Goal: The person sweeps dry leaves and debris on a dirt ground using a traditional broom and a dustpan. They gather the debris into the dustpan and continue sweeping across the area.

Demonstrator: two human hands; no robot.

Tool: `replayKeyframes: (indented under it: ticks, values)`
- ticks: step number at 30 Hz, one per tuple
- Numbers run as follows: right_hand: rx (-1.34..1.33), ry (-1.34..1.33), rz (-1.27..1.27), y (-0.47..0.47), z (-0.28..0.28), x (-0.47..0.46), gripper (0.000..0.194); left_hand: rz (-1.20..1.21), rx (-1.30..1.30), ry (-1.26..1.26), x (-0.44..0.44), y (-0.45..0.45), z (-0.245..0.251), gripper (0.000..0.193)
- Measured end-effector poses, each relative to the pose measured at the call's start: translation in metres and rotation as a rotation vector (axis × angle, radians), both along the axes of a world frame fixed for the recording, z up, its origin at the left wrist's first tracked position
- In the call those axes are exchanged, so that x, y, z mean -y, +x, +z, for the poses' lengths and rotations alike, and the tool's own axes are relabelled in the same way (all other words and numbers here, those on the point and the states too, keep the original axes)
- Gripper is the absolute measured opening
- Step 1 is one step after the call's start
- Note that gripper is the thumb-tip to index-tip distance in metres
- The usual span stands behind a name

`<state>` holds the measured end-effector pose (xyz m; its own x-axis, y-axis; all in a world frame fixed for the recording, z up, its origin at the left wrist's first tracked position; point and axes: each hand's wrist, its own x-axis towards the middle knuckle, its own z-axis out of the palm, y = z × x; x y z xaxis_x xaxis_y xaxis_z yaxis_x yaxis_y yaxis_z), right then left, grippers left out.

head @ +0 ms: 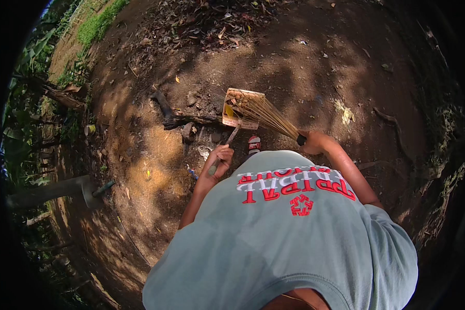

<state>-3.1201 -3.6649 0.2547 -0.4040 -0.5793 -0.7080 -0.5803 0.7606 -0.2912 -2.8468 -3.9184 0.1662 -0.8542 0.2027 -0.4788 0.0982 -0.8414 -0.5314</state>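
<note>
My left hand grips the stick handle of a dustpan, whose flat pan reaches out ahead of my feet. Inside the pan lie a yellow leaf and some brownish debris. My right hand is closed around the dark bound end of a stick broom. The broom's thin bristles fan out to the left, and their tips lie over the pan's right part, hiding some of what it holds. Below the pan, a red and white shoe shows past my shirt.
Dry leaves are heaped at the far side of the bare soil. A charred branch and stones lie left of the pan. A pale crumpled scrap and a root are to the right. Plants and a pipe line the left.
</note>
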Motion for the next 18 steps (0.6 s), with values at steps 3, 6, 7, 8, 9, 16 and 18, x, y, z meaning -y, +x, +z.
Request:
replayKeyframes:
  ticks: [3, 6, 7, 8, 9, 16, 18]
  values:
    - [0.01, 0.016, -0.09, -0.053, 0.0, 0.028, 0.078, -0.03, -0.026, -0.02, 0.049, -0.073, 0.003, 0.022]
    - [0.009, 0.008, -0.169, -0.102, 0.003, 0.054, 0.076, -0.099, 0.001, -0.083, 0.094, -0.142, 0.006, 0.02]
    - [0.004, 0.003, -0.17, -0.119, 0.004, 0.066, 0.076, -0.103, -0.012, -0.072, 0.109, -0.165, 0.007, 0.02]
    - [-0.008, 0.022, -0.174, -0.14, 0.004, 0.079, 0.075, -0.118, -0.021, -0.075, 0.125, -0.188, 0.007, 0.021]
    - [0.023, -0.011, -0.189, -0.163, 0.005, 0.092, 0.074, -0.109, -0.015, -0.079, 0.139, -0.211, 0.005, 0.021]
    - [0.075, -0.145, -0.226, -0.317, -0.002, 0.195, 0.07, -0.03, 0.002, -0.225, 0.24, -0.388, 0.022, 0.019]
    - [0.115, -0.206, -0.238, -0.365, -0.008, 0.234, 0.069, 0.016, -0.032, -0.308, 0.276, -0.434, 0.035, 0.016]
